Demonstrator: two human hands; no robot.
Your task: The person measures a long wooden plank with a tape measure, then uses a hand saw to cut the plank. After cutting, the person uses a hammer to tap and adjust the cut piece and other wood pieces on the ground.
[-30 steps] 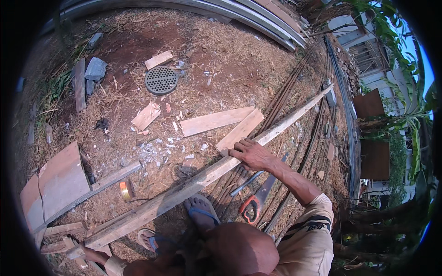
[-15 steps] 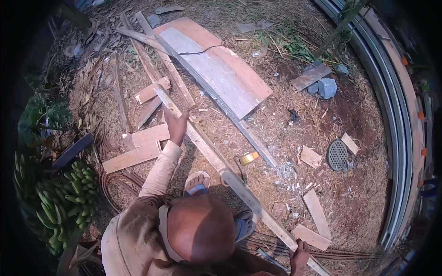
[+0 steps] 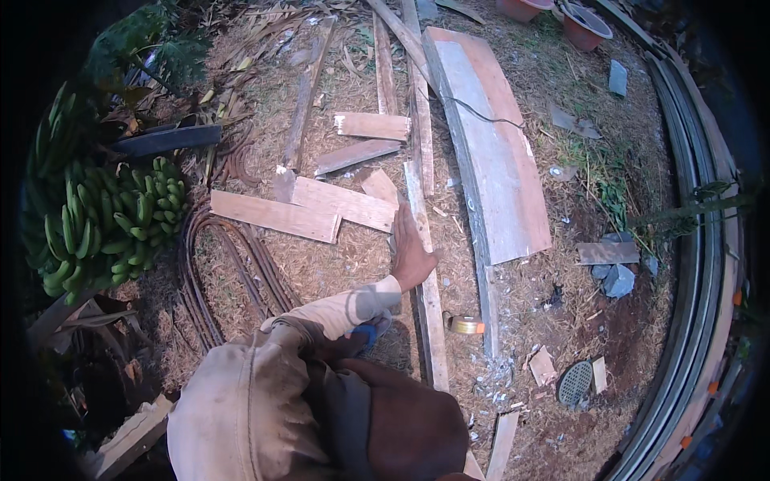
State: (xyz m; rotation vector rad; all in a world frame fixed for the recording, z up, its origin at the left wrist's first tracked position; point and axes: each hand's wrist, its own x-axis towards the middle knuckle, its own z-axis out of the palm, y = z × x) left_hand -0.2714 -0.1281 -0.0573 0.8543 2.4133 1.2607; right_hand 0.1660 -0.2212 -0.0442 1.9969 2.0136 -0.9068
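Observation:
Neither of my own hands shows. Just in front of me, at the lower middle, another person bends forward in a tan long-sleeved top [image 3: 216, 409]. That person's left hand [image 3: 413, 250] rests against a long narrow wooden batten [image 3: 434, 329], its fingers stretched along the batten's left edge near the far end. The batten lies lengthwise away from me, and its near end passes out of sight beside the person's head. Their other hand is hidden. A yellow tape measure [image 3: 465, 324] sits on the ground just right of the batten.
A wide board [image 3: 501, 152] lies right of the batten. Short planks [image 3: 345, 204] are scattered to the left, near bent rusty rods [image 3: 196, 280] and green bananas [image 3: 128, 220]. Rightward are a round perforated plate [image 3: 575, 383], a stone [image 3: 618, 280] and long metal rails [image 3: 690, 240].
My view has turned, so the batten runs more straight away from me. The other person's left hand has gone from gripping the batten to lying flatter on it; their right hand has left view.

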